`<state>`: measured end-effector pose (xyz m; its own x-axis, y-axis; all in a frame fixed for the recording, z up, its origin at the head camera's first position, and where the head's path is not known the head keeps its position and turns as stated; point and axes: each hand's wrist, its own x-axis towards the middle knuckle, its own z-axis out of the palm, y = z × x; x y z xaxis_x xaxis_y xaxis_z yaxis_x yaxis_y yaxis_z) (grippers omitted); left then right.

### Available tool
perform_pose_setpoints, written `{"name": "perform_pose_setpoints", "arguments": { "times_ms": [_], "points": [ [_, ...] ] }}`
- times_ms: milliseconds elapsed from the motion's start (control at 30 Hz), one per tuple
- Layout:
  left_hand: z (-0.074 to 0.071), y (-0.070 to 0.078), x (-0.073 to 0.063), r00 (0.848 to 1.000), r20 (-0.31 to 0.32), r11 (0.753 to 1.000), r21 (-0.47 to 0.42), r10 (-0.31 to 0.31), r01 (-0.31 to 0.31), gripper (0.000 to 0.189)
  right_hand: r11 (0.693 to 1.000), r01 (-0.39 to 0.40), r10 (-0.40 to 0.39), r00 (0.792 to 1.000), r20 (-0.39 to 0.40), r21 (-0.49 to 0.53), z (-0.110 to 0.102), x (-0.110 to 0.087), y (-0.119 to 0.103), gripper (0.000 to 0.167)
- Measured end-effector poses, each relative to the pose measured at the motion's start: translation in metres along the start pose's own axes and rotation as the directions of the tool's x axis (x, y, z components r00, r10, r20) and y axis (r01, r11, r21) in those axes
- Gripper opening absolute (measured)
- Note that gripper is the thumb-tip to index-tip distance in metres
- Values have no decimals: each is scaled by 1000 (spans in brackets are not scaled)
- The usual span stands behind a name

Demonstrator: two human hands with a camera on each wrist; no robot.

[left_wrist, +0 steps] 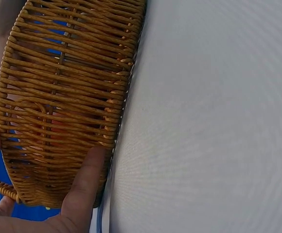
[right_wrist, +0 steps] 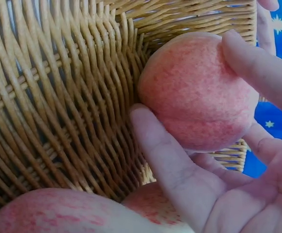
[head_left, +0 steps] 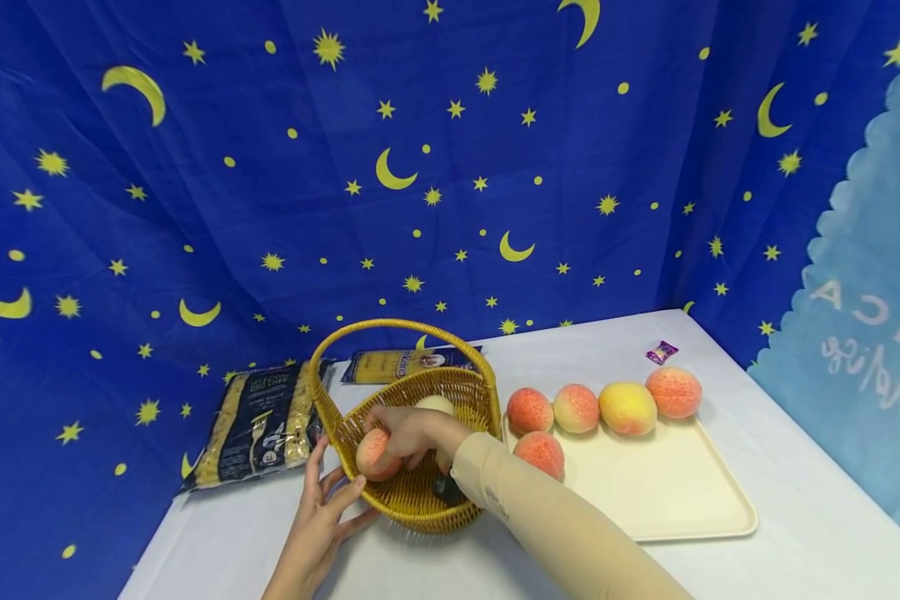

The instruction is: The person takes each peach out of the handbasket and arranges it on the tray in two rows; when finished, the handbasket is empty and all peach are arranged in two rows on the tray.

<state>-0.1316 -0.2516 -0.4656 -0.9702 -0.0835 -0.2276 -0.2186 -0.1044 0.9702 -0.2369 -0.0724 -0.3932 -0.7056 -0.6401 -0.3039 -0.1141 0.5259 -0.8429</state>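
Note:
A wicker basket (head_left: pixel 420 521) with a tall hoop handle stands in the middle of the table. My left hand (head_left: pixel 318 508) holds its left side, fingers spread around the wall; one finger (left_wrist: pixel 85 187) lies along the weave low down. Reaching inside, my right hand (head_left: pixel 408 429) grips a pink peach (right_wrist: pixel 199 92) between thumb and fingers, close to the basket's left wall. Another peach (right_wrist: pixel 68 213) lies lower in the basket, and a pale round fruit (head_left: pixel 437 404) shows behind my right hand. A dark object (head_left: pixel 447 490) sits near the basket's front, partly hidden by the sleeve.
Right of the basket, a cream tray (head_left: pixel 667 492) bears several peaches (head_left: pixel 542 454) and a yellow fruit (head_left: pixel 627 408). A purple-wrapped candy (head_left: pixel 662 352) lies behind it. Pasta bags (head_left: pixel 258 425) (head_left: pixel 401 365) lie left of and behind the basket. A blue star-printed curtain (head_left: pixel 450 233) closes off the back.

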Motion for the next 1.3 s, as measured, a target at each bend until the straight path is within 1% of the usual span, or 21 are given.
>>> {"name": "perform_pose_setpoints", "arguments": {
  "times_ms": [200,367,600,767,833,1067,1300],
  "points": [
    [0,0,0,1000,5,1000,0,1,-1,106,999,5,-6,1000,-30,-38,0,-1,0,44],
    [0,0,0,1000,9,1000,2,-1,1,105,995,35,-39,998,-41,-88,-4,-1,-3,46],
    [-1,1,-1,1000,4,1000,1,-12,12,107,993,85,-89,995,-43,-83,-8,-4,-11,50],
    [-1,1,-1,1000,-1,1000,2,-22,22,105,990,121,-124,991,-45,-66,-15,-13,-17,53],
    [-1,1,0,1000,1,1000,5,-24,24,104,987,140,-143,988,-49,-76,-20,-18,-19,56],
    [-1,2,1,1000,9,1000,9,-26,26,102,960,217,-233,969,-78,-176,-35,-34,-20,64],
    [1,3,1,999,-4,999,18,-33,33,102,917,324,-351,932,-87,-232,-46,-55,-25,69]
  ]
}}
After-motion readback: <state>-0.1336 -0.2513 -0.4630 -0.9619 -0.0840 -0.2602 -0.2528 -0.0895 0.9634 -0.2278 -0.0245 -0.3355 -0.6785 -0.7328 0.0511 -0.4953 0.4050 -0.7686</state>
